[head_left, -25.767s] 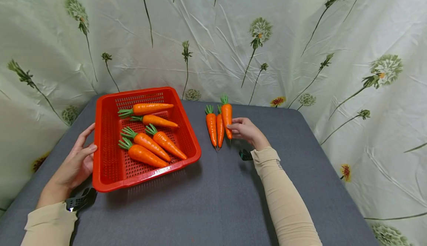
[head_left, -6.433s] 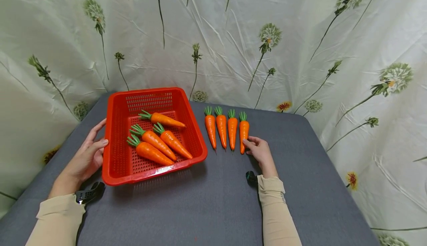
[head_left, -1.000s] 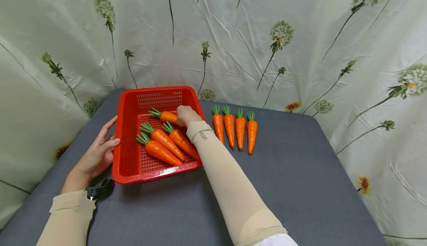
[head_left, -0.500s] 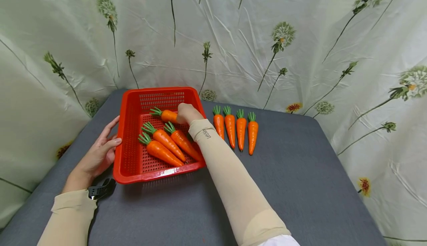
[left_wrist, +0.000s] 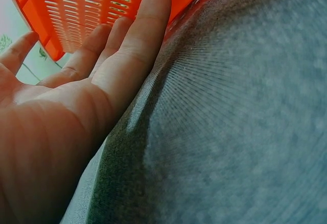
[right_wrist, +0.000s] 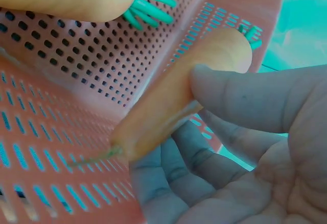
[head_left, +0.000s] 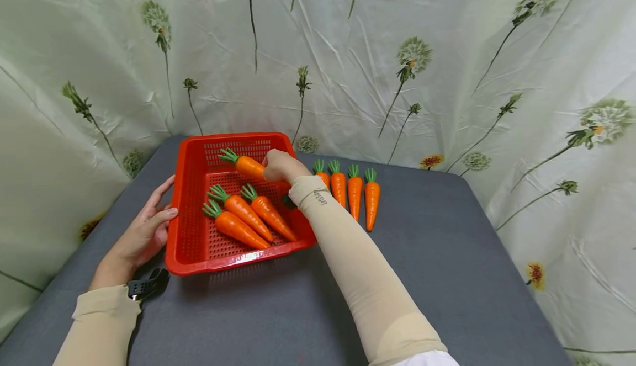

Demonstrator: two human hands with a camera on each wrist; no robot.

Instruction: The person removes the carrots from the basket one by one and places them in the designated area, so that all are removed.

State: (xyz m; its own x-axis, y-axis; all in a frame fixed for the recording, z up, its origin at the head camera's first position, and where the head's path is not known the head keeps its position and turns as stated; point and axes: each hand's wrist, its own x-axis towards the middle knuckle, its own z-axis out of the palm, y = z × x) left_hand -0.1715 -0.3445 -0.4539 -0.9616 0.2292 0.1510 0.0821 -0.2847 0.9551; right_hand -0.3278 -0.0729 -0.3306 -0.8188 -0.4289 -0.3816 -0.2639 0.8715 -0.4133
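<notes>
Carrot pinched inside the basket, leaves to the left

The right arm in its beige sleeve slants across the right rim of the red basket, and the right hand dips inside by the far right corner. Its thumb and fingers close on the held carrot near the root end. The left hand stands outside the basket's left wall, fingers spread and nearly straight, touching it without wrapping round.

The held carrot is inside the basket's far part. Its long axis runs across the basket, leafy top toward the far left corner, thin tip toward the right wall. Nearer the basket's front rim, three loose carrots lie aslant, leaves far left. Right of the basket, four lined-up carrots point their leaves away from the person.
</notes>
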